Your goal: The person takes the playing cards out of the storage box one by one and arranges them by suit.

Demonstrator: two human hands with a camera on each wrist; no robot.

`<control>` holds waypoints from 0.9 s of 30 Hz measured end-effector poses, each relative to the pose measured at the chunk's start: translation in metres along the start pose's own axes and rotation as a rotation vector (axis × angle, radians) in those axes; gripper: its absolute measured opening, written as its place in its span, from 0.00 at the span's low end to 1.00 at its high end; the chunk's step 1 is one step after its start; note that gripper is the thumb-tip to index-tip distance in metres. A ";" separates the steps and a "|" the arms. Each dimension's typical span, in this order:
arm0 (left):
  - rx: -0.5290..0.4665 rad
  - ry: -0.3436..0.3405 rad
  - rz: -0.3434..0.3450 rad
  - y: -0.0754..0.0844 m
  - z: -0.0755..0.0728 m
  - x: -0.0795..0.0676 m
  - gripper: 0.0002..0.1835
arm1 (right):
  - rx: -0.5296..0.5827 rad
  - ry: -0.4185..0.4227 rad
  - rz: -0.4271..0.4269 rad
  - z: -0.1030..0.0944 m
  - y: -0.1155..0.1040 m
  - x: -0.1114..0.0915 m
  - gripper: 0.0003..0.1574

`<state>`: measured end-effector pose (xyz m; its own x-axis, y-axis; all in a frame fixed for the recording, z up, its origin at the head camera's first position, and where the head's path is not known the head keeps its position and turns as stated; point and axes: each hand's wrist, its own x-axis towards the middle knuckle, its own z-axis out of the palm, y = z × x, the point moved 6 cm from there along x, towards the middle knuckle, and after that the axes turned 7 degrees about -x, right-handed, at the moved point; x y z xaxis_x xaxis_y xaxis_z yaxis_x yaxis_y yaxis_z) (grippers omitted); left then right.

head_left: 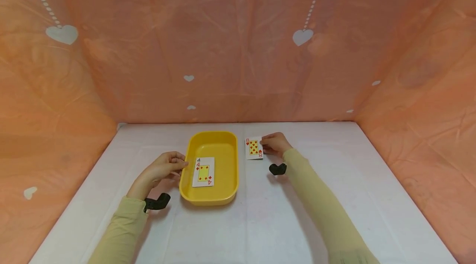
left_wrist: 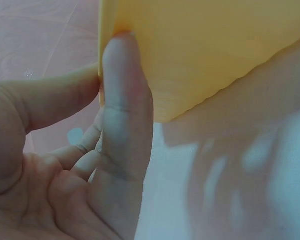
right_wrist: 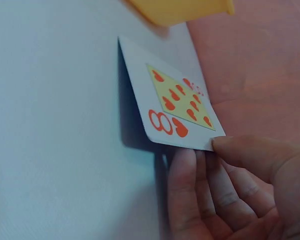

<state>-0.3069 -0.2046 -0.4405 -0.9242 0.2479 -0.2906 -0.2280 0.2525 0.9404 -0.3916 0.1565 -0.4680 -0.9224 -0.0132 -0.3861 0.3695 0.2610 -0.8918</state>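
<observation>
A yellow plastic tray [head_left: 227, 165] with rounded corners stands on the white-covered table. Inside it, toward the left, lies a four of diamonds [head_left: 203, 175], overlapping another card [head_left: 205, 159] whose black 4 shows above it. The tray's left rim is pinched between the thumb and index finger of my left hand [head_left: 163, 169], seen close up in the left wrist view. Just right of the tray, my right hand [head_left: 277, 144] holds an eight of hearts [right_wrist: 175, 100] by its edge, thumb on the face and fingers beneath. The card is tilted, casting a shadow on the table.
White cloth [head_left: 260, 222] covers the table. Orange curtains [head_left: 238, 70] with pale hearts hang behind it and along both sides. A black strap-on piece [head_left: 158, 202] sits at the left wrist, another black piece [head_left: 277, 169] at the right.
</observation>
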 end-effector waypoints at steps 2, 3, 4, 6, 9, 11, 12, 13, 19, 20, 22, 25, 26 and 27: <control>-0.004 -0.001 0.000 0.000 0.000 0.000 0.19 | -0.007 0.016 -0.001 -0.001 0.000 0.000 0.21; -0.003 -0.001 0.001 0.000 0.000 0.000 0.19 | -0.011 0.019 -0.003 -0.001 0.000 0.001 0.21; -0.003 0.000 0.001 0.000 0.000 0.000 0.19 | -0.016 0.027 -0.002 -0.002 0.000 0.001 0.20; -0.003 0.001 0.000 0.000 0.000 0.000 0.19 | -0.028 0.039 -0.002 -0.004 -0.001 0.001 0.19; -0.005 0.001 -0.001 0.001 0.001 0.000 0.18 | -0.050 0.059 -0.015 -0.008 -0.002 0.000 0.17; -0.004 -0.004 0.003 0.001 0.001 -0.001 0.18 | -0.068 0.067 -0.037 -0.011 -0.005 -0.001 0.16; -0.003 -0.004 0.004 0.001 0.002 -0.001 0.18 | -0.077 0.067 -0.049 -0.012 -0.006 -0.002 0.16; -0.004 -0.002 0.002 0.001 0.002 -0.001 0.18 | -0.087 0.066 -0.060 -0.014 -0.007 -0.003 0.17; 0.005 0.004 0.001 0.002 0.003 -0.002 0.19 | -0.125 0.022 -0.082 -0.018 -0.012 -0.012 0.19; 0.008 0.001 0.007 0.003 0.003 -0.003 0.19 | -0.122 0.011 -0.079 -0.018 -0.012 -0.013 0.20; 0.009 -0.001 0.014 0.004 0.004 -0.004 0.19 | -0.107 -0.008 -0.066 -0.016 -0.011 -0.014 0.20; 0.010 -0.004 0.023 0.005 0.004 -0.005 0.20 | -0.088 -0.036 -0.046 -0.013 -0.010 -0.015 0.21; 0.011 -0.005 0.024 0.005 0.005 -0.005 0.20 | -0.084 -0.043 -0.041 -0.012 -0.010 -0.016 0.21; 0.011 -0.003 0.024 0.006 0.005 -0.006 0.20 | -0.081 -0.046 -0.035 -0.011 -0.010 -0.016 0.21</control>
<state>-0.3017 -0.2001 -0.4343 -0.9283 0.2571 -0.2686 -0.2025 0.2564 0.9451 -0.3820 0.1644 -0.4504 -0.9278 -0.0674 -0.3669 0.3251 0.3364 -0.8839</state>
